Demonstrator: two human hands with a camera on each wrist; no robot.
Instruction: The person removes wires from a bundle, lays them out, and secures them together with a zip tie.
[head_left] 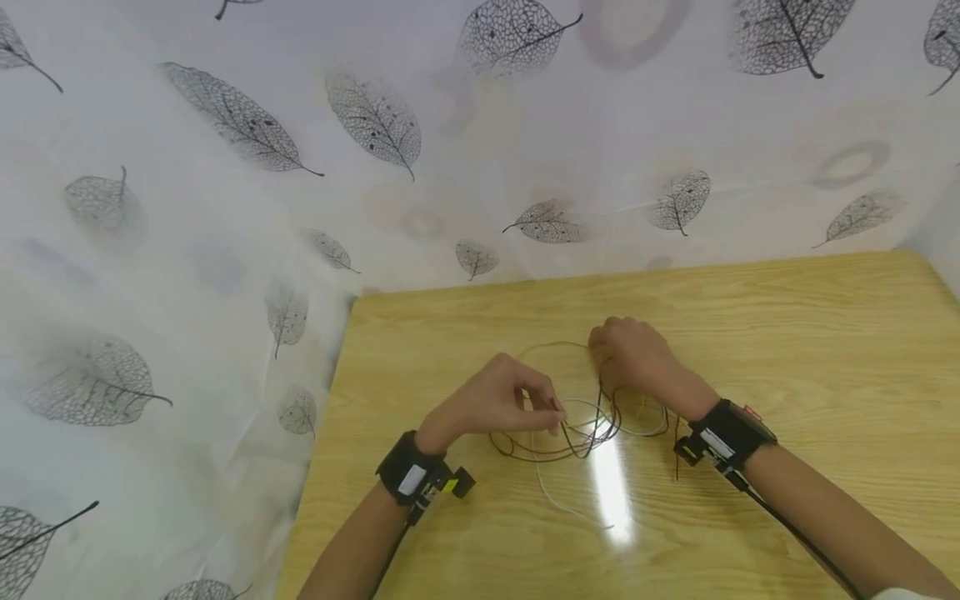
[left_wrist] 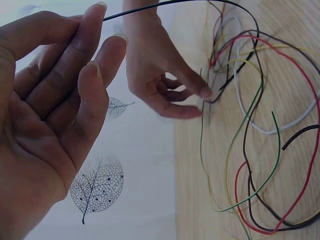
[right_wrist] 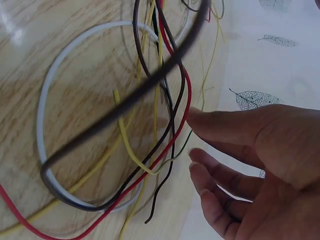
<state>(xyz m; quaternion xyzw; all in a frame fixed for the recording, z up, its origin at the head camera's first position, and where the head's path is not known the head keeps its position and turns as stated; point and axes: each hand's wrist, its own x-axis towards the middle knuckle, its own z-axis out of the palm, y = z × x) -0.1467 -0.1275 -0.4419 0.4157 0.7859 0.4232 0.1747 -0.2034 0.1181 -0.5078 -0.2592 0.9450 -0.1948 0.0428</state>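
A loose tangle of thin wires lies on the table between the hands. My left hand (head_left: 498,398) pinches a black wire (left_wrist: 150,8) between thumb and fingertip at the tangle's left side. At the far side of the tangle is my right hand (head_left: 637,354). Its thumb and fingers stand apart in the right wrist view, close beside a red wire (right_wrist: 188,90); whether the thumb touches it I cannot tell. The tangle also holds a white wire (right_wrist: 41,110), a yellow wire (right_wrist: 122,130) and a green wire (left_wrist: 278,150), looped over one another.
The wood-grain table (head_left: 825,375) runs back to a pale leaf-printed sheet (head_left: 442,167), which hangs behind it and along its left side. Black straps with cameras are on the left wrist (head_left: 405,467) and the right wrist (head_left: 735,433), with cables along both forearms.
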